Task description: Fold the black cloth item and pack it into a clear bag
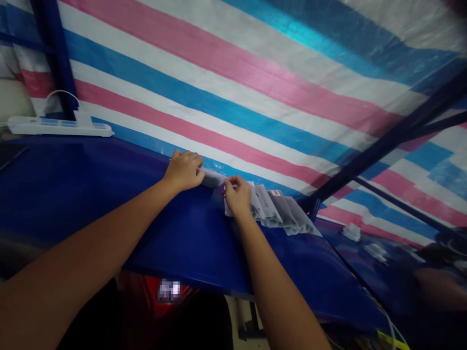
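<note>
Both bare forearms reach forward across the blue table (91, 194) toward its far edge, where the striped tarp (255, 87) rises behind it. The left hand (184, 170) lies knuckles up at that edge, fingers curled and pinched shut on one end of a small pale packet (213, 178). The right hand (237, 194) sits just beside it, a little nearer the camera, thumb and fingertips closed on the packet's other end, so the packet spans the short gap between the two hands, low over the table. Directly right of the right hand, a fanned row of flat grey-and-white packets (277, 209) lies on the table, the nearest partly hidden under the fingers. Far to the left along the same edge rests a white power strip (58, 126) with a cord looping up from it. Dark blue frame bars (394, 136) cross the tarp right of the packets, and a second blue surface with small white items, too blurred to identify, lies beyond them
</note>
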{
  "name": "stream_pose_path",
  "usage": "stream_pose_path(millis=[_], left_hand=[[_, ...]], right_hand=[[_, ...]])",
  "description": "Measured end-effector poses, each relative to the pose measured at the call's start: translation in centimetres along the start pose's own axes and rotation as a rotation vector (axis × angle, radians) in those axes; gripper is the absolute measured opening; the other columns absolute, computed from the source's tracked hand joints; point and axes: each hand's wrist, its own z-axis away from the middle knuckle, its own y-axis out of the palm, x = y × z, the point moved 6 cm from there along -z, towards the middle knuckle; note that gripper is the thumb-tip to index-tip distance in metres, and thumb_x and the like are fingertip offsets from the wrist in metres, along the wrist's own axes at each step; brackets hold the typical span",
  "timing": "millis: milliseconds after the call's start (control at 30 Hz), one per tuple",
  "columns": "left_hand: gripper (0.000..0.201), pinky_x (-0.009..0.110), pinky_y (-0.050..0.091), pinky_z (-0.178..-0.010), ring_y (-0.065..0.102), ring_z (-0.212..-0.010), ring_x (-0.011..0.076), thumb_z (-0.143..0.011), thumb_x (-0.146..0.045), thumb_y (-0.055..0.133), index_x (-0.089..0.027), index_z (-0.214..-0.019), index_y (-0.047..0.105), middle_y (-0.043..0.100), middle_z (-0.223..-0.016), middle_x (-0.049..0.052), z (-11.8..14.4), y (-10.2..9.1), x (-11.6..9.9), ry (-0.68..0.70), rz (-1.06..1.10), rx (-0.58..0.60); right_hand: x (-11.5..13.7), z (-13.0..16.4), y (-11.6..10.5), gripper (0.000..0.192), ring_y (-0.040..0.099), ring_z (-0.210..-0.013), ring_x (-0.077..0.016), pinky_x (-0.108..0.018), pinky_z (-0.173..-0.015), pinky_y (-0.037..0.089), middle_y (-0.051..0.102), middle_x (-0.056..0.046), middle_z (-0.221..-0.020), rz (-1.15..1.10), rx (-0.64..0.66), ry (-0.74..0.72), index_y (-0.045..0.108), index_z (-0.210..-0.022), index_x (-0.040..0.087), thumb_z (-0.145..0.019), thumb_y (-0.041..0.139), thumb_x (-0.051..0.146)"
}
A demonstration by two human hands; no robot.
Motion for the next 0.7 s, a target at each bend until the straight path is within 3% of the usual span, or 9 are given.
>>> stream_pose_path(millis=[300, 467, 700], left_hand=[[0.008, 0.044, 0.037, -0.086, 0.054, -0.093, 0.0277, -0.081, -0.022, 0.052, -0.021, -0.082, 0.059, 0.063, -0.089, 0.009, -0.3, -1.1, 5.3, -0.208, -0.002, -0.073], [0.01, 0.038, 0.042, -0.082, 0.054, -0.095, 0.0256, -0.08, -0.019, 0.051, -0.021, -0.087, 0.058, 0.062, -0.094, 0.009, -0.4, -0.5, 5.1, -0.14, 0.084, -0.05], [0.016, 0.04, 0.041, -0.087, 0.053, -0.101, 0.0281, -0.082, -0.017, 0.049, -0.02, -0.092, 0.061, 0.063, -0.098, 0.011, -0.3, -0.5, 4.5, -0.127, 0.063, -0.03]], right_hand=[[-0.9, -0.4, -0.9, 0.021, 0.065, -0.06, -0.0165, -0.029, -0.057, 0.053, 0.064, -0.001, -0.078, -0.029, -0.089, 0.012, 0.058, -0.088, 0.02, -0.084, 0.055, 0.04], [-0.9, -0.3, -0.9, 0.022, 0.067, -0.06, -0.0176, -0.031, -0.057, 0.056, 0.062, 0.0, -0.073, -0.114, -0.058, 0.059, 0.056, -0.088, 0.02, -0.083, 0.057, 0.041], [-0.9, -0.3, -1.0, 0.023, 0.066, -0.061, -0.0164, -0.029, -0.055, 0.056, 0.063, -0.003, -0.082, -0.086, -0.068, 0.046, 0.056, -0.092, 0.019, -0.083, 0.056, 0.041]])
